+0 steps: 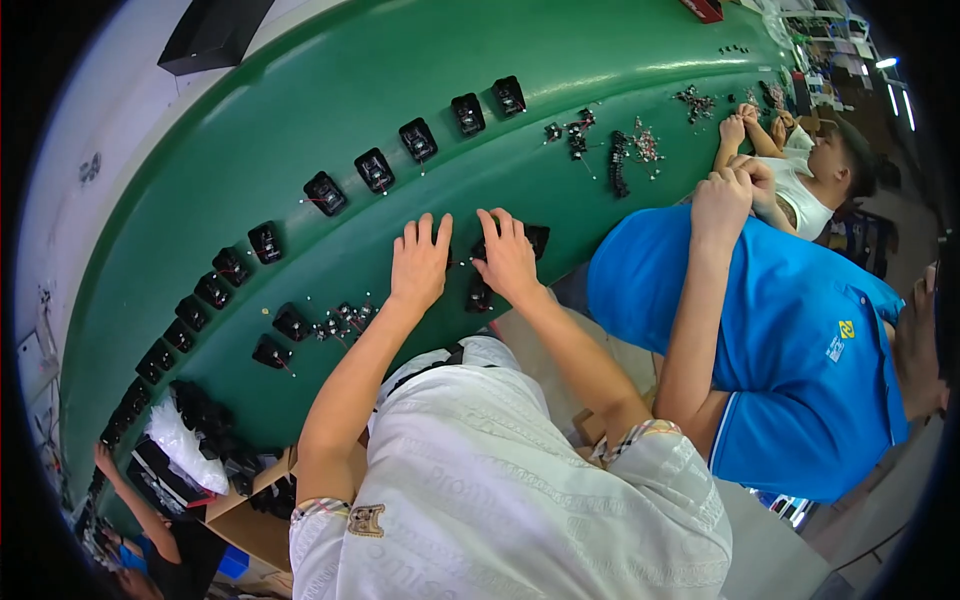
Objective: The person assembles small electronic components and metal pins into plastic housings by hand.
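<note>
My left hand point(419, 265) is positioned palm down above the long green counter point(400, 50), toward its near edge, with the fingers extended and slightly apart; the underside is hidden, so I cannot tell whether it has hold of a part. My right hand point(510, 258) is positioned just beside it, fingers extended forward and thumb set apart from them; its grip is likewise concealed from above, and I cannot tell whether it is closed on anything. One black, squarish plastic housing point(479, 294) lies below the right thumb, closer to the near edge of the counter, and a second black plastic housing point(537, 241) shows at the outer side of the same hand. A spaced row of black, squarish housings with pale inner fittings point(419, 140) runs lengthwise along the counter, between my hands and the far edge, and draws closer together toward the left end. Left of my left forearm, near the near edge, lies a loose cluster of small black-and-silver wired components point(343, 319). Toward the right end lie a curved stack of small black parts point(619, 164) and a scatter of small red-and-silver pieces point(646, 146). A co-worker in a blue short-sleeved shirt point(770, 340) occupies the near edge to my right.
</note>
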Available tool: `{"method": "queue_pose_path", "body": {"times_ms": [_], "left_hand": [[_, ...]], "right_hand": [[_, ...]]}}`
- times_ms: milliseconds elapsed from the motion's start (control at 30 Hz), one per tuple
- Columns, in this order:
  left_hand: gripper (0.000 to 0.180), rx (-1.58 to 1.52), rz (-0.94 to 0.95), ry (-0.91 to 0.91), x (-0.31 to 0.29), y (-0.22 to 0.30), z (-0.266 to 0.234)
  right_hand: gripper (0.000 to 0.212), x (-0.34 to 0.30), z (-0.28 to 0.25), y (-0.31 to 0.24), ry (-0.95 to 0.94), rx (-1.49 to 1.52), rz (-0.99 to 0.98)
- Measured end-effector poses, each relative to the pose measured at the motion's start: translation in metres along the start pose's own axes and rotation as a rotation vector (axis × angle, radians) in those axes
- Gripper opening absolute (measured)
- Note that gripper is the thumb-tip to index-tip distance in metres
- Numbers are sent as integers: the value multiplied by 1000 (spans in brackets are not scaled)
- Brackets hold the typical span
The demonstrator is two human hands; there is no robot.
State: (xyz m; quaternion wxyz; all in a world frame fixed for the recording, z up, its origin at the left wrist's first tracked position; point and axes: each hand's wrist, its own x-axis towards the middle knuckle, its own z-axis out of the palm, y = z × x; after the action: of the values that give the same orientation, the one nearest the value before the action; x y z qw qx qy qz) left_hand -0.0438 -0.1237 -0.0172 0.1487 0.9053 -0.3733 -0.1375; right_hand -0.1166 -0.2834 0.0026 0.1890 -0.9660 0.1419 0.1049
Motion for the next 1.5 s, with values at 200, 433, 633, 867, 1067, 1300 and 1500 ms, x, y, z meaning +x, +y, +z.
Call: {"method": "queue_pose_path", "body": {"times_ms": [200, 433, 633, 867, 1067, 1300, 1500], "left_hand": [[94, 98, 18, -99, 5, 3, -5], [84, -16, 78, 109, 17, 5, 14], [78, -341, -5, 111, 44, 21, -11], [60, -147, 109, 433, 174, 60, -53], [46, 92, 27, 505, 300, 90, -40], [42, 212, -62, 223, 342, 100, 1], [43, 188, -32, 203, 351, 100, 13]], "right_hand": [[76, 33, -14, 11, 133, 187, -46], [75, 153, -84, 58, 510, 23, -154], [77, 245, -121, 134, 228, -337, -326], [86, 263, -137, 167, -47, -521, -472], [89, 278, -157, 188, -49, -524, -561], [88, 292, -181, 229, -62, -526, -503], [91, 291, -188, 256, -72, -553, -459]]}}
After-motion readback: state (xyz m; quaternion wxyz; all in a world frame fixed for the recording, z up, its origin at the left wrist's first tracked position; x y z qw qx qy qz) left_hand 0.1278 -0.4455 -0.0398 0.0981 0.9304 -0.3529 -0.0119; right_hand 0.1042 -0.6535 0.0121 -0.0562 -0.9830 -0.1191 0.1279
